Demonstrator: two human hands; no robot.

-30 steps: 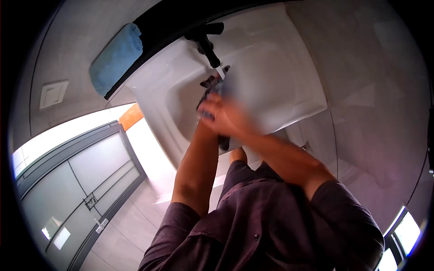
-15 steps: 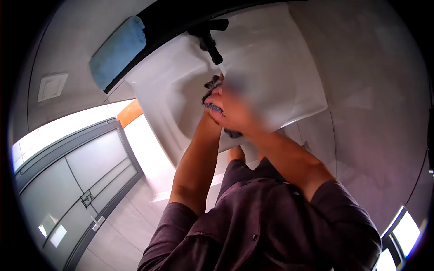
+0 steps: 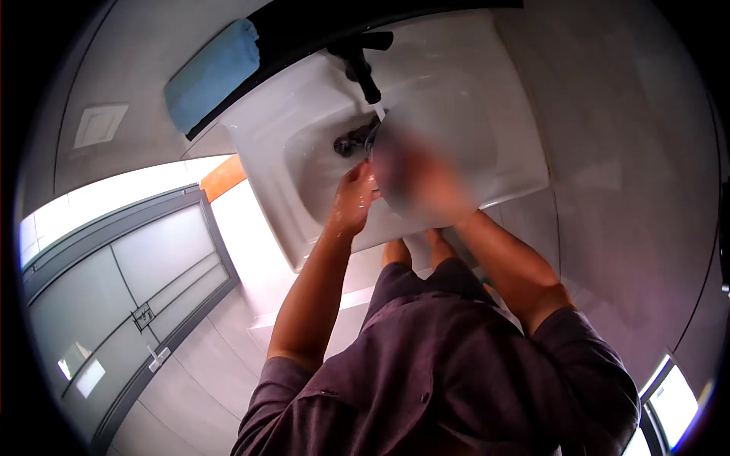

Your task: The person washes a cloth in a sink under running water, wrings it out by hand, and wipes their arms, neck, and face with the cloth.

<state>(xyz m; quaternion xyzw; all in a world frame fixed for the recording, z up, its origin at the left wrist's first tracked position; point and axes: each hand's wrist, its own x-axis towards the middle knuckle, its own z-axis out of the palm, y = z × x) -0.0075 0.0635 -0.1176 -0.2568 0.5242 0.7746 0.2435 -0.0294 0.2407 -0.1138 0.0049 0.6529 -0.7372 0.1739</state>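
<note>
At frame centre, the wet left hand point(image 3: 354, 199) and blurred right hand point(image 3: 437, 186) are held near each other; whether anything is gripped cannot be told. Just above, a dark, crumpled, cloth-like bundle point(image 3: 351, 143) is seen below a black tubular faucet point(image 3: 367, 80), inside a glossy white basin point(image 3: 471, 83).

Towel point(image 3: 213, 76): pale blue, bundled lengthwise, lying against the black ledge point(image 3: 300, 34).
Wall plate point(image 3: 100, 125): white, four-cornered, near the towel.
Door point(image 3: 133, 285): grey frame, pale panes, light-coloured handle point(image 3: 159, 359).
Orange strip point(image 3: 220, 177): just beside the door's corner.
Window point(image 3: 675, 403): dark-framed, bright, well apart from the door.
</note>
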